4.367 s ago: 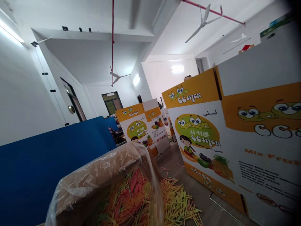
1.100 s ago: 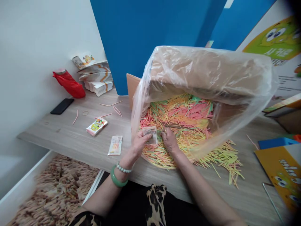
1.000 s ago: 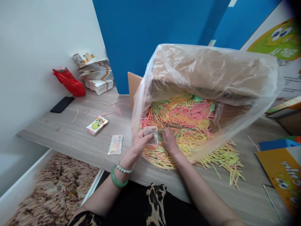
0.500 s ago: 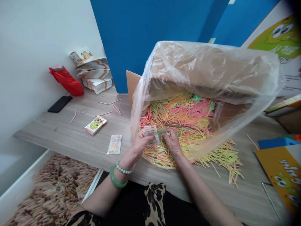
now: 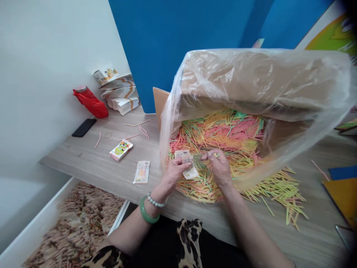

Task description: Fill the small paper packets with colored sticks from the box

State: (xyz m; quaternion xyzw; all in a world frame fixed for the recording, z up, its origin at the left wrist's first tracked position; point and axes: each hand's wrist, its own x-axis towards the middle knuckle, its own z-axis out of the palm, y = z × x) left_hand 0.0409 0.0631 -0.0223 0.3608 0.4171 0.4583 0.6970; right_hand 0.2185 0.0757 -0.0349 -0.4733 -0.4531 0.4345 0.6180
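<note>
My left hand, with a green bangle and a bead bracelet on the wrist, pinches a small printed packet over the pile. My right hand is closed on a few thin coloured sticks close to the packet's right edge. Both hands hover at the mouth of a tipped cardboard box lined with a clear plastic bag, from which a heap of pink, yellow and green sticks spills onto the wooden table.
A packet and a stack of packets lie left of the box. Farther back sit a black phone, a red bag and piled paper bags. Loose sticks litter the right. A bin of filled packets stands below left.
The view dropped from the room to the table. Since then my right hand has lifted from the pile with sticks pinched, and my left hand has tilted the packet toward it.
</note>
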